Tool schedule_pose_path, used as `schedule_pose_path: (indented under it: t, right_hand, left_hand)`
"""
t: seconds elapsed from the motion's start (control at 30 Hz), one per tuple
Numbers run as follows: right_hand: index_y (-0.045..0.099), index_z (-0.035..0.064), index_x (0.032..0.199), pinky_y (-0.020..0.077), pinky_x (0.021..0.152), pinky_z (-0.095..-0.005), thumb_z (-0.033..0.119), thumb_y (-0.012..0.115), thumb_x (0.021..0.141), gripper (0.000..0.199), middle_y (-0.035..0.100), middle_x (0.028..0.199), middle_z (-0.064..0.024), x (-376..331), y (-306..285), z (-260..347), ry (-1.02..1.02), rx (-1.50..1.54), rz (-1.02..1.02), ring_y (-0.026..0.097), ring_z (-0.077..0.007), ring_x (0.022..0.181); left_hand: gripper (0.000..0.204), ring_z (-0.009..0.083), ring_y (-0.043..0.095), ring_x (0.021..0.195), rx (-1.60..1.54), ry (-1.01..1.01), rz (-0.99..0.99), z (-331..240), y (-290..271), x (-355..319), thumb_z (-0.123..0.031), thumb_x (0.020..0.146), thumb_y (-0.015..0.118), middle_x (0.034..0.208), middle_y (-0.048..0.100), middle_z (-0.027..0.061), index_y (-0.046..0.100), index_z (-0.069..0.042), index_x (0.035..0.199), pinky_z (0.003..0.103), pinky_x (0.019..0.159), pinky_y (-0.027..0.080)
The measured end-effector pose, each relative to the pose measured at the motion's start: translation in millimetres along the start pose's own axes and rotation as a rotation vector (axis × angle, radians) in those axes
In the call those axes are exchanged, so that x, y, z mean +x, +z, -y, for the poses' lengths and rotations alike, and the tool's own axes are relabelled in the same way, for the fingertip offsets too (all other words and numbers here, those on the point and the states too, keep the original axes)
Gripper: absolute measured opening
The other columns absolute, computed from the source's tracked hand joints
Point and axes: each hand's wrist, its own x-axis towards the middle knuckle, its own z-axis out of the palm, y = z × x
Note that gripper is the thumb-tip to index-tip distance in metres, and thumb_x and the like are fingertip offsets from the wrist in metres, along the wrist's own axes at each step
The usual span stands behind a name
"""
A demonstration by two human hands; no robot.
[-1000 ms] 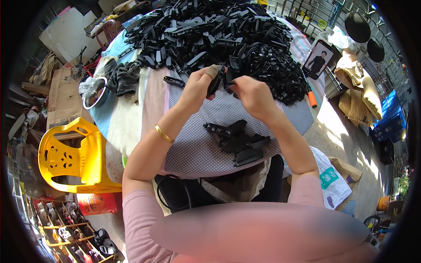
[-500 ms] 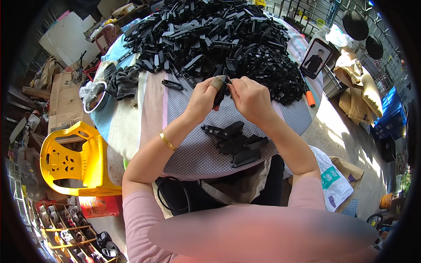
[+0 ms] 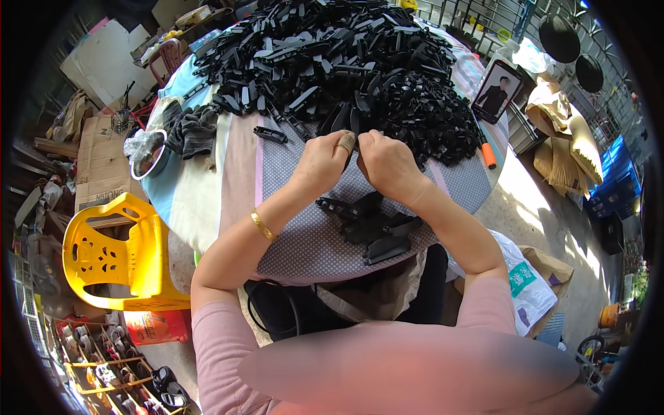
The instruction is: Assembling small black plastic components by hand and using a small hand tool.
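Note:
Over the near side of the round table [image 3: 235, 194], my left hand [image 3: 319, 162] and my right hand [image 3: 391, 164] are close together in front of a big heap of black plastic parts [image 3: 311, 52]. Both are closed on one slim black plastic part [image 3: 353, 138], mostly hidden by the fingers. A tan wrap covers a finger of the left hand. Nearer to me lies a small group of black plastic pieces [image 3: 373, 225], made up of several long parts. One loose black piece [image 3: 270, 135] rests left of my hands.
Grey gloves [image 3: 190, 130] and a white-rimmed bowl [image 3: 158, 159] are at the table's left. On the right stand a phone [image 3: 496, 91] with its screen lit and an orange-handled tool [image 3: 488, 155]. A yellow plastic chair [image 3: 149, 256] stands left; stuffed sacks [image 3: 560, 159] are beyond the right edge.
Both hands have turned and come closer together around the black plastic part. The left fingers have shifted slightly lower. Loose pieces on the table look unmoved.

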Motion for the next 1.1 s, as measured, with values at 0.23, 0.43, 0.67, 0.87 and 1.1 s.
schedule_pose_path:
  t: [0.23, 0.43, 0.67, 0.87, 1.1]
  right_hand:
    - [0.045, -0.0004, 0.081, 0.0464, 0.055, -0.0395, 0.005, 0.049, 0.079, 0.008, 0.050, 0.073, -0.0160, -1, 8, -1, -0.008, 0.090, -0.006, 0.055, -0.0327, 0.063]
    - [0.045, -0.0015, 0.083, 0.0450, 0.055, -0.0410, 0.003, 0.050, 0.078, 0.008, 0.050, 0.073, -0.0182, -2, 11, -4, -0.041, 0.205, 0.014, 0.054, -0.0351, 0.063]
    - [0.045, -0.0017, 0.083, 0.0447, 0.054, -0.0411, 0.003, 0.050, 0.078, 0.009, 0.050, 0.071, -0.0186, -3, 13, -2, -0.054, 0.214, -0.059, 0.053, -0.0360, 0.062]
    - [0.046, -0.0021, 0.080, 0.0479, 0.054, -0.0375, 0.006, 0.049, 0.078, 0.009, 0.052, 0.073, -0.0180, 4, 8, 3, -0.045, 0.145, -0.094, 0.057, -0.0324, 0.061]
    - [0.050, -0.0020, 0.086, 0.0461, 0.055, -0.0382, 0.007, 0.052, 0.081, 0.011, 0.054, 0.076, -0.0179, 1, 3, -3, -0.016, 0.184, 0.022, 0.056, -0.0350, 0.066]
  left_hand:
    - [0.027, 0.0342, 0.057, 0.062, 0.053, 0.037, -0.135, 2, 11, -7, -0.021, 0.089, 0.046, 0.067, 0.057, 0.0213, 0.059, 0.002, 0.085, 0.039, 0.058, 0.043]
    - [0.025, 0.0393, 0.054, 0.062, 0.071, -0.033, 0.048, 5, -4, 1, -0.019, 0.089, 0.047, 0.066, 0.055, 0.0227, 0.057, 0.002, 0.079, 0.041, 0.056, 0.042]
    - [0.023, 0.0370, 0.054, 0.059, 0.067, -0.009, 0.021, -5, -3, -3, -0.017, 0.088, 0.047, 0.066, 0.056, 0.0214, 0.058, 0.002, 0.081, 0.040, 0.056, 0.043]
    - [0.021, 0.0237, 0.052, 0.051, -0.011, 0.191, -0.296, 4, 20, -4, -0.015, 0.089, 0.048, 0.063, 0.055, 0.0190, 0.061, 0.001, 0.091, 0.033, 0.051, 0.041]
    - [0.030, 0.0158, 0.050, 0.052, -0.105, -0.044, 0.018, 18, -2, 5, -0.025, 0.092, 0.045, 0.061, 0.054, 0.0094, 0.062, -0.001, 0.098, 0.027, 0.047, 0.040]
